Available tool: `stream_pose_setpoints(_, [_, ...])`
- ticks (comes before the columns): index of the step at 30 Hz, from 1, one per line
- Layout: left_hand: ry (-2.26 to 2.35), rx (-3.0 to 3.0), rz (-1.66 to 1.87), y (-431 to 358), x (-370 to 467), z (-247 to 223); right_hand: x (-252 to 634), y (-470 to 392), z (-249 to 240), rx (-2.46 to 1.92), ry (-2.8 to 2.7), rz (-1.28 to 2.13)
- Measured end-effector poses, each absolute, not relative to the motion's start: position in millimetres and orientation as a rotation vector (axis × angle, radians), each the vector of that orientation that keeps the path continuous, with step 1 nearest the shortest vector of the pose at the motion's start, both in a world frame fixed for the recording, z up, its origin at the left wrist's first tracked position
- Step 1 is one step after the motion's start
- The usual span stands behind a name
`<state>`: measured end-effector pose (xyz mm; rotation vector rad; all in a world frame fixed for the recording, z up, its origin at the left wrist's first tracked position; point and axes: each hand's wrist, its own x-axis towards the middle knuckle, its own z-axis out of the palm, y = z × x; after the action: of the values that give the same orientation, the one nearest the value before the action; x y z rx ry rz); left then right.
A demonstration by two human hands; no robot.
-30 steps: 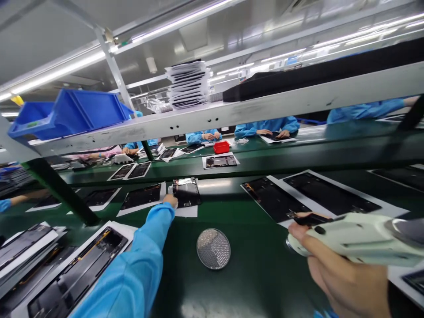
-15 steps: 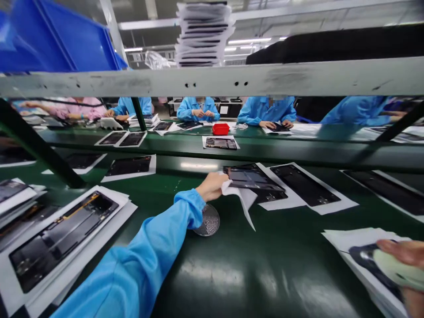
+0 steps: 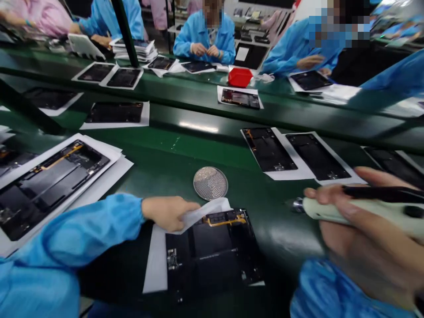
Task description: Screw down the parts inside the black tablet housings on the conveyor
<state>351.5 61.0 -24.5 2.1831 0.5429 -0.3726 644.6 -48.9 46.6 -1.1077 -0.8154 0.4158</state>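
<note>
My left hand pinches the lifted edge of a white paper sheet. On that sheet lies a dark tablet housing with its inside facing up, showing an orange flex cable along the far edge. My right hand is closed around a pale green electric screwdriver, whose metal tip points left, above the bench and apart from the housing. Just beyond the paper sits a round perforated metal dish holding what look like tiny screws.
At left stands a stack of tablet housings interleaved with paper. More housings on paper lie on the green bench at right. Across a raised ledge, workers in blue sit near a red tray. Dark posts rise at left.
My left hand has drawn the paper and housing from the far right toward me. My right hand has brought the screwdriver up and left from the right-hand stack. The view has tilted downward.
</note>
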Motion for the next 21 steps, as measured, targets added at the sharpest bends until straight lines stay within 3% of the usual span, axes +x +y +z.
stream_pose_setpoints(4, [0.768,2.941,0.0,23,347,-24,612,-19,27,-1.067,-0.932,0.733])
stream_pose_setpoints(9, [0.584,3.126,0.542,0,351,-45,581,6,-3,-1.039,-0.968,0.883])
stream_pose_setpoints(13, [0.695,3.027,0.296,8,349,-57,564,13,-19,-1.069,-0.982,0.919])
stream_pose_setpoints(17, [0.467,2.831,0.021,11,348,-58,561,11,-25,-1.08,-0.988,0.946])
stream_pose_setpoints(21, [0.633,2.884,0.257,1,351,-52,561,12,-27,-1.112,-0.988,0.935])
